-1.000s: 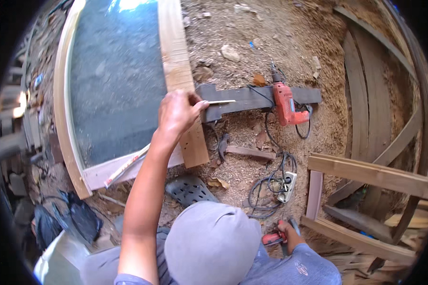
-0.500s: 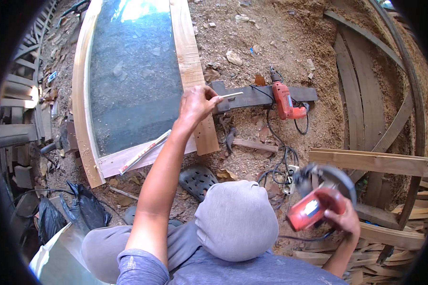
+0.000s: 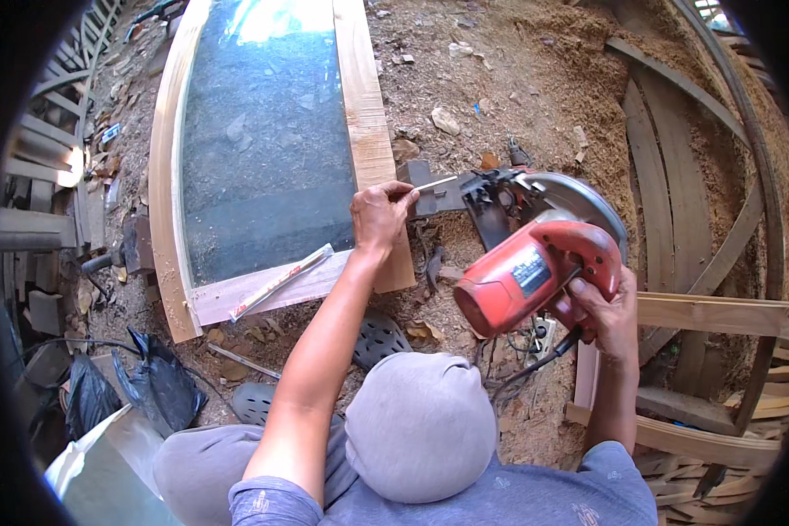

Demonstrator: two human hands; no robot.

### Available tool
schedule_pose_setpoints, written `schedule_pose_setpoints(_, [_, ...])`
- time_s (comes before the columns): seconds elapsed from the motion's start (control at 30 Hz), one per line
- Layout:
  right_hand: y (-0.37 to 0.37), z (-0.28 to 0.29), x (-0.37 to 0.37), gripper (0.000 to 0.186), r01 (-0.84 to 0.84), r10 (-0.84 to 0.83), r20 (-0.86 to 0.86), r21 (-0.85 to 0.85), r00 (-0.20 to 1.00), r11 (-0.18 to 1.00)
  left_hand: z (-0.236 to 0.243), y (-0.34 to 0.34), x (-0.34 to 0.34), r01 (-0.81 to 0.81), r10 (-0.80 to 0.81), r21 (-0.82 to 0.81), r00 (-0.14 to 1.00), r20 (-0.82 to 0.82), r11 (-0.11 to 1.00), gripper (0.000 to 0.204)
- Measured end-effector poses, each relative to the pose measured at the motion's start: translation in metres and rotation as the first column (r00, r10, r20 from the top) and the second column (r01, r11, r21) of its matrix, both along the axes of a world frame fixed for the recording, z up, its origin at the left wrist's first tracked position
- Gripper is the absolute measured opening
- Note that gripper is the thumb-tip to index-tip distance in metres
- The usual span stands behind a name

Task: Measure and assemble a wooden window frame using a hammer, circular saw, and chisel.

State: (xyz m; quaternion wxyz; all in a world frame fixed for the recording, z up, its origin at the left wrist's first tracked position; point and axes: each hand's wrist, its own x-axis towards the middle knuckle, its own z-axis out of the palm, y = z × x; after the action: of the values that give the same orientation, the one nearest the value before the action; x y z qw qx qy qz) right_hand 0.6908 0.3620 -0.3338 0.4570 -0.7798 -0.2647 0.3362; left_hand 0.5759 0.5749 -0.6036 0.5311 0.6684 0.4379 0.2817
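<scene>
Currently, the right hand (image 3: pixel 607 317) is clamped on the looped rear handle of a red circular saw with a rounded metal guard (image 3: pixel 505 279).
The saw is right of a glass panel in a pale wooden frame (image 3: pixel 373 131) and overlaps a dark grey wooden plank (image 3: pixel 443 201) in view; contact cannot be determined. The left hand (image 3: pixel 379 217), at the frame's right rail, pinches a thin, pale, straight stick (image 3: pixel 437 183) between thumb and fingers.

I'm seeing a pale label (image 3: pixel 530 270) on the red circular saw (image 3: pixel 491 298) and red marking (image 3: pixel 238 311) on a slim pale strip (image 3: pixel 284 280), but neither is coming through clearly enough for reading
</scene>
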Motion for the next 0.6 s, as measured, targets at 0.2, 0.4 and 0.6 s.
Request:
schedule_pose_setpoints(0.2, [0.031, -0.025, -0.037, 0.023, 0.169, -0.168, -0.025, 0.068, 0.986, 0.983, -0.006, 0.006, 0.003, 0.065, -0.078, 0.243, 0.996, 0.044, 0.968, 0.013])
schedule_pose_setpoints(0.4, [0.038, -0.055, -0.045, 0.045, 0.146, -0.121, -0.198, 0.113, 0.973, 0.983, -0.010, 0.014, -0.001, 0.165, -0.191, 0.242, 0.978, 0.088, 0.956, 0.012])
schedule_pose_setpoints(0.6, [0.051, -0.072, -0.049, 0.050, 0.121, -0.099, -0.170, 0.122, 0.981, 0.985, -0.018, 0.022, -0.002, 0.221, -0.241, 0.169, 0.965, 0.107, 0.961, 0.015])
